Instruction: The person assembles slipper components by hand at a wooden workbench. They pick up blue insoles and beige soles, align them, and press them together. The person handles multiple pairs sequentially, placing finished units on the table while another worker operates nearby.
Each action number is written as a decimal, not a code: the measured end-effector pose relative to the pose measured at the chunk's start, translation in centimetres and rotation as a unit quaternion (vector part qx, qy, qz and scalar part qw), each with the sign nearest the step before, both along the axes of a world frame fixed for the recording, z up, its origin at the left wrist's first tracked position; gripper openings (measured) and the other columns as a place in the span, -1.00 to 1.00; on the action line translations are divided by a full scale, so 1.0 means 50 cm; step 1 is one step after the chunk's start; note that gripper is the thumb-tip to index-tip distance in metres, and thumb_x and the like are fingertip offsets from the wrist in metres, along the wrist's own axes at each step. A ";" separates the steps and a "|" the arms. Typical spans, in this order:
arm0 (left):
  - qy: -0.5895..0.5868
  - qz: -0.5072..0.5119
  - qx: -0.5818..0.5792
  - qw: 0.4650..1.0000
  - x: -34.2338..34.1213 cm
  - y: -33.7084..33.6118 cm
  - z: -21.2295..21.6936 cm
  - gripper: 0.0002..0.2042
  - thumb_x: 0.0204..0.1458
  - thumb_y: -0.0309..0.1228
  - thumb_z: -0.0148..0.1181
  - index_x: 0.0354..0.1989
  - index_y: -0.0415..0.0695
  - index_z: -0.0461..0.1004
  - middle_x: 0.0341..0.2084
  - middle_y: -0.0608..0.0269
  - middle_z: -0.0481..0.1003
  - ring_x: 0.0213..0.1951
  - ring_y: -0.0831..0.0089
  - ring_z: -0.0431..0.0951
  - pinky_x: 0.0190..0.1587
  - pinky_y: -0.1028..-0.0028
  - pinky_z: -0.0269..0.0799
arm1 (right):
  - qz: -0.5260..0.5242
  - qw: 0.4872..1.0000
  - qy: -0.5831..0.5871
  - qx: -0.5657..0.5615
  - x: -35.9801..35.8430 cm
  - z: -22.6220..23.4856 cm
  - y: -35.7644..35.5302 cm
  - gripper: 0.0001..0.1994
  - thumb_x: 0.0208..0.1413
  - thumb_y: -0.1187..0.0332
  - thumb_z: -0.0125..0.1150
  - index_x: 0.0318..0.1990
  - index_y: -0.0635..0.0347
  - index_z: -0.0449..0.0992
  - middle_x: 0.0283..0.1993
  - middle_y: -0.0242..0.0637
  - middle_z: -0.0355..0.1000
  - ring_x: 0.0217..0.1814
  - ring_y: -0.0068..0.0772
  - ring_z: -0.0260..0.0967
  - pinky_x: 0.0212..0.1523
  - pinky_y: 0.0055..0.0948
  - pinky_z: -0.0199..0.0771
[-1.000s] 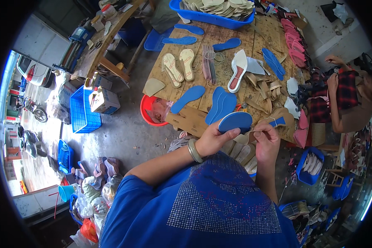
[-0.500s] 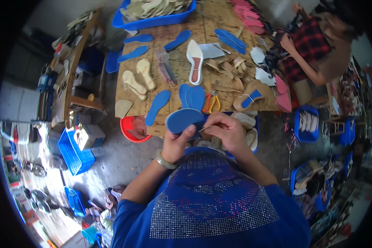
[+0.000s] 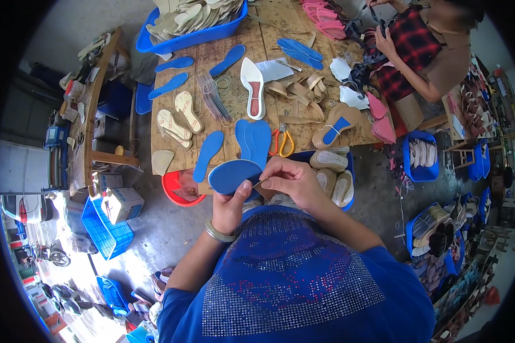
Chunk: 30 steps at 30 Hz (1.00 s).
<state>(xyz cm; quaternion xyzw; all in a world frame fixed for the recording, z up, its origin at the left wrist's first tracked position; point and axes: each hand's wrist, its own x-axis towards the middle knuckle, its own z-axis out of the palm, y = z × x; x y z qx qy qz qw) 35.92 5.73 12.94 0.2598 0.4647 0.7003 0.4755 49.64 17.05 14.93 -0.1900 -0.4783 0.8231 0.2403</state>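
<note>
My left hand [image 3: 229, 209] grips a blue insole [image 3: 232, 174], its thumb on the near edge and its rounded end toward the left. At the insole's right edge, my right hand [image 3: 294, 182] is closed in a pinch on a thin brownish strip [image 3: 261, 182]. Whether the strip is fixed to the insole, I cannot tell. Just beyond, overlapping blue insoles [image 3: 253, 140] lie on the wooden table, with another single one to their left. Orange-handled scissors [image 3: 282, 142] rest right of the overlapping insoles.
On the table are a white shoe sole [image 3: 255, 107], tan straps [image 3: 297, 90] and cream insoles [image 3: 174, 128]. A red basin [image 3: 177, 191] and a blue tub of footwear [image 3: 345, 188] stand by its near edge. Another person [image 3: 420, 54] works at the far right.
The whole view has shifted, so the table and both hands sit further left. My hands keep hold of the insole and the strip, with little change in grip.
</note>
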 end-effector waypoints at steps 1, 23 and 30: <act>-0.002 0.003 0.000 1.000 0.001 0.000 -0.001 -0.84 0.11 -0.47 0.11 -0.15 -0.17 0.42 -0.42 0.50 0.39 -0.42 0.74 0.27 -0.38 0.70 0.22 | -0.001 1.000 0.001 -0.001 0.000 -0.001 0.000 -0.92 0.03 0.50 0.23 -0.31 0.27 0.50 -0.34 -0.50 0.39 -0.31 -0.73 0.31 -0.26 -0.69 0.31; 0.012 -0.034 0.012 0.999 0.012 -0.005 0.002 -0.76 0.12 -0.44 0.09 -0.04 -0.20 0.39 -0.21 0.37 0.46 -0.17 0.63 0.42 -0.10 0.57 0.36 | -0.003 1.000 -0.016 0.004 0.018 -0.004 0.002 -0.93 0.02 0.51 0.22 -0.32 0.26 0.50 -0.36 -0.48 0.41 -0.32 -0.74 0.31 -0.25 -0.70 0.31; 0.007 -0.050 0.013 0.999 0.015 -0.011 -0.004 -0.75 0.13 -0.44 0.08 -0.03 -0.21 0.38 -0.17 0.35 0.46 -0.13 0.60 0.41 -0.06 0.54 0.34 | -0.016 1.000 -0.024 -0.001 0.025 -0.009 0.000 -0.92 0.00 0.53 0.23 -0.32 0.28 0.50 -0.36 -0.47 0.42 -0.31 -0.73 0.32 -0.24 -0.70 0.31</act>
